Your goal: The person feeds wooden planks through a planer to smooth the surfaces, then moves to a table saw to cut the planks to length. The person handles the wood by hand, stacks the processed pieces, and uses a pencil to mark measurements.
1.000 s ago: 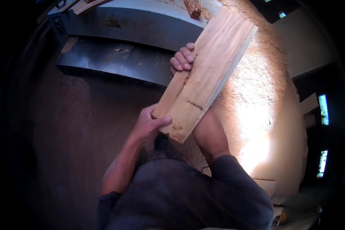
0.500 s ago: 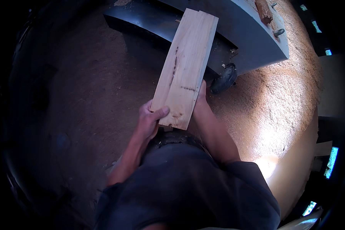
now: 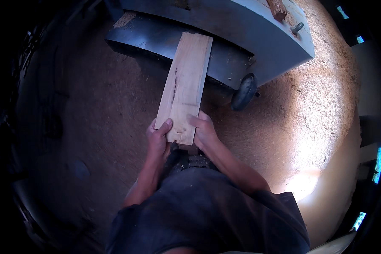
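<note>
A pale wooden board [image 3: 184, 84] with a dark streak and a few knots stretches away from me. My left hand [image 3: 158, 134] grips its near left edge, thumb on top and fingers underneath. On the near right edge my right hand [image 3: 204, 130] is closed around it the same way, its thumb slightly blurred. The board's far end lies over the dark metal bed [image 3: 148, 36] of a machine; whether it rests on that surface I cannot tell. The fingers under the board are hidden.
Behind the bed rises the machine's grey-blue housing [image 3: 283, 55], carrying a black handwheel [image 3: 244, 92] on its near right side. A wood piece [image 3: 277, 9] and a metal handle [image 3: 297, 28] sit on top. Sawdust [image 3: 321, 101] covers the floor at right, brightly sunlit.
The board has come down and left, its far end now over the machine bed. My right hand has shifted nearer along the edge, and its thumb now shows on top.
</note>
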A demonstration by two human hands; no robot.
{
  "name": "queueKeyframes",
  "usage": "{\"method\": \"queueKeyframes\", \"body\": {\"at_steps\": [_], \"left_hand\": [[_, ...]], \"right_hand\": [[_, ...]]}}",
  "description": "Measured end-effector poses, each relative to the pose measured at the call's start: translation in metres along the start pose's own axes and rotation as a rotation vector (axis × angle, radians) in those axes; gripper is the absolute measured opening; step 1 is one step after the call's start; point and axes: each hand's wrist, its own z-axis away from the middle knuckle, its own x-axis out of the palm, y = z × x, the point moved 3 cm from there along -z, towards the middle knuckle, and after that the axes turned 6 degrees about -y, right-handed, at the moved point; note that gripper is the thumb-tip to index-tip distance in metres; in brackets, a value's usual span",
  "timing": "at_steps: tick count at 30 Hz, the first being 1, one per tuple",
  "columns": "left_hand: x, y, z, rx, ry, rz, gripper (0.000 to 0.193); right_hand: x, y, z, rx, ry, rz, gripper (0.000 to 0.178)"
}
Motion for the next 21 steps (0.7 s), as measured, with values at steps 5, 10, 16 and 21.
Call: {"method": "queueKeyframes", "body": {"at_steps": [5, 10, 16, 21], "left_hand": [[0.018, 0.025, 0.032, 0.580, 0.092, -0.927, 0.037], [0.037, 0.021, 0.046, 0.820, -0.410, -1.878, 0.047], [0.016, 0.007, 0.050, 0.664, -0.447, -1.745, 0.046], [-0.024, 0.009, 0.068, 0.575, -0.175, -1.657, 0.065]], "right_hand": [[-0.007, 0.006, -0.017, 0.062, -0.166, 0.191, 0.056], [0.002, -0.001, -0.011, 0.190, -0.368, -0.352, 0.066], [-0.021, 0.016, -0.024, 0.201, -0.173, -0.220, 0.053], [-0.017, 0.023, -0.037, 0.232, -0.226, -0.196, 0.058]]}}
